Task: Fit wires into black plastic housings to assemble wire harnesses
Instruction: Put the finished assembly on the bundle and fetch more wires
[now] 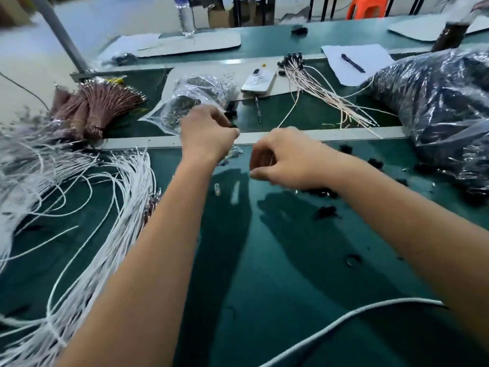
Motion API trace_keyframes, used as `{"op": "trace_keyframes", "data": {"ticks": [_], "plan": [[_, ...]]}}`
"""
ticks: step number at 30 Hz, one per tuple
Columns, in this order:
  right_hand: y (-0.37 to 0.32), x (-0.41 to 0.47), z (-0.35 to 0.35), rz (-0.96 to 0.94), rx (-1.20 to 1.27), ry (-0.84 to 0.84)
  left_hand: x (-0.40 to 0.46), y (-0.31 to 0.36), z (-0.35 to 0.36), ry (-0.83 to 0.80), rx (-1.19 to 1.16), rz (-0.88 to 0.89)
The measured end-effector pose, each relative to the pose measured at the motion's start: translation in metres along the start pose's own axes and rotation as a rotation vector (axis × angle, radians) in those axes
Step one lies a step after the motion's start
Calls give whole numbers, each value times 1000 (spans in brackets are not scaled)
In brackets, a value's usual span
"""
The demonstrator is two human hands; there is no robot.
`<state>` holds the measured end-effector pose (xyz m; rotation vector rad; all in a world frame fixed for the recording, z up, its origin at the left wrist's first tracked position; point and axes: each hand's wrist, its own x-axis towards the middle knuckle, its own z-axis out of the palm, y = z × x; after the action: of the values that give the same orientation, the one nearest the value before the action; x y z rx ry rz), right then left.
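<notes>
1. Green table (264, 287) is filling most of the frame, with a pale strip (344, 133) crossing it mid-frame.
2. Big clear bag (436, 107) of dark parts is lying at the right edge, spilling over the strip.
3. White wires (87, 234) are fanning across the left side, from mid-left down to the lower left corner.
4. Brown wires (98, 107) are sitting bundled at upper left, behind the white ones.
5. Small bag (185, 102) of dark bits is lying upper centre, just behind the left hand.
6. Finished harnesses (322, 96) are lying upper centre-right, black ends pointing toward the top of the frame.
7. Paper (354, 62) with a pen (352, 63) on it is sitting upper right; a phone (259, 80) is lying left of the harnesses.
8. Left hand (209, 136) is hovering centre frame, fingers curled and pinching a black housing (233, 125) at the fingertips.
9. Right hand (285, 157) is sitting just right of it, fingers curled in, gripping one wire (289, 112) that is running up toward the harnesses. Motion blur; exact finger contact unclear.
10. Hands are close together but not touching.
11. Loose housings (325, 211) are lying scattered on the table right of centre, below and beside the right hand.
</notes>
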<state>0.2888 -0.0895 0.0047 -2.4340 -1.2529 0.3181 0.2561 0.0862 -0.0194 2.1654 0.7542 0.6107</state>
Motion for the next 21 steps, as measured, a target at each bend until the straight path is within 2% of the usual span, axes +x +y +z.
{"op": "trace_keyframes", "data": {"ticks": [2,4,11,15,21], "plan": [[-34,0,25,1,49,-200,-7,-21,-29,99,-81,-74],[-62,4,52,46,116,-292,-16,-36,-54,182,-144,-136],[-128,25,105,198,197,-156,-44,-53,-101,296,-242,-202],[-133,26,111,307,448,-86,-49,-53,-108,310,-256,-222],[-115,26,98,403,746,-182,-47,-49,-106,316,-282,-221]]}}
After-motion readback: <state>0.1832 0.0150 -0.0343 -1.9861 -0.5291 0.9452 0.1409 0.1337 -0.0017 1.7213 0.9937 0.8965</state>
